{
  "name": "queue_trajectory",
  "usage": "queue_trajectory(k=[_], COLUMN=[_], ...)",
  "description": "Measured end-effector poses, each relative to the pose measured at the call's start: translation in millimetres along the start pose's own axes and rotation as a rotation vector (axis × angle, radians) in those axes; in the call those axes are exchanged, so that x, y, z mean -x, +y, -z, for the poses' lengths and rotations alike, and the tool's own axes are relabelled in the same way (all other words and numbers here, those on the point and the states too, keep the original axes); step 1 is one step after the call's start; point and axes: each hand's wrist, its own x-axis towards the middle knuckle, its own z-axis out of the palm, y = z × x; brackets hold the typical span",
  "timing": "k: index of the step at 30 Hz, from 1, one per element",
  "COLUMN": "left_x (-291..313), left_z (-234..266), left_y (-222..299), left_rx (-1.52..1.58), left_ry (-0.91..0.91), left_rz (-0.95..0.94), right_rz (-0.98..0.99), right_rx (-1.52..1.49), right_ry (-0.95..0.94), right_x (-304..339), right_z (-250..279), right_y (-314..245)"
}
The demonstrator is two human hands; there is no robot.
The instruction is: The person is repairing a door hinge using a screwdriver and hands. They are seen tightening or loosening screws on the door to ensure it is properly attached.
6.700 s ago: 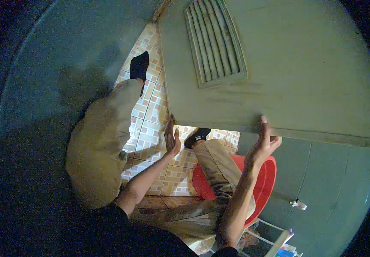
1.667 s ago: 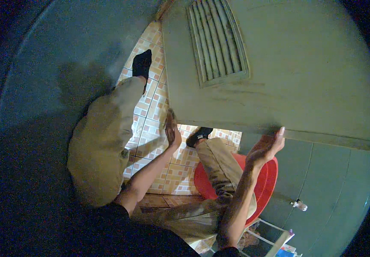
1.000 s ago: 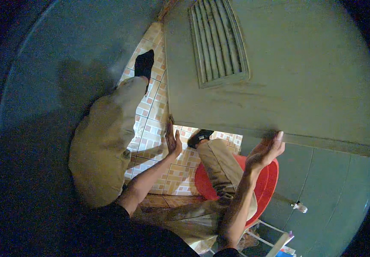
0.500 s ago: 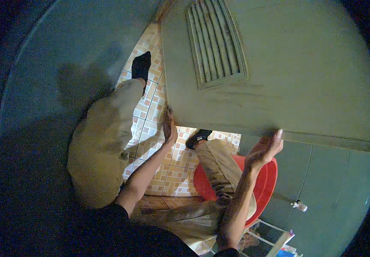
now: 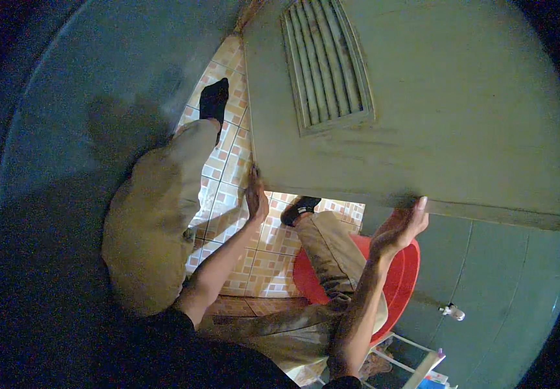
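A large grey-green door [image 5: 448,123] with a slatted vent [image 5: 328,65] fills the upper right, its surface streaked with dark marks. My left hand [image 5: 256,201] is at the door's near left corner, fingers along the edge and partly hidden by it. Farther right, my right hand [image 5: 400,227] grips the door's near edge, thumb up against the rim and the other fingers mostly out of sight behind it. Both forearms reach up from the lower edge of the view.
Below lies a patterned tile floor [image 5: 228,175], with my black-socked foot [image 5: 214,97] and my other foot [image 5: 299,211] on it. A red basin [image 5: 403,279] stands by my right leg. Beyond it are a green wall [image 5: 487,279] with a small white fitting [image 5: 453,312] and a white rack [image 5: 422,369].
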Motion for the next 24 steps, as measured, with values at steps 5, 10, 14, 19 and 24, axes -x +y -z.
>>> queue_trajectory(k=[5, 10, 14, 19, 24], left_x=[-6.8, 30.3, 53.8, 24.6, -5.7], left_z=[-3.8, 7.9, 6.5, 0.5, 0.7], left_y=[-26.8, -8.0, 22.4, 5.8, 10.4], left_rx=[-0.142, -0.128, -0.261, -0.230, -0.118], left_ry=[0.028, 0.041, 0.005, 0.065, 0.058], left_rz=[-0.063, -0.020, 0.088, 0.111, -0.061], right_rz=[-0.027, 0.154, 0.071, 0.074, 0.068], right_rx=[-0.007, 0.032, 0.032, 0.073, -0.004], right_ry=[0.026, -0.091, -0.020, -0.009, -0.038], right_x=[-3.6, -5.5, 0.0, -4.6, -5.2], right_z=[1.3, 20.6, 22.9, 29.1, 23.6], right_y=[4.1, 33.7, 27.3, 42.5, 36.7])
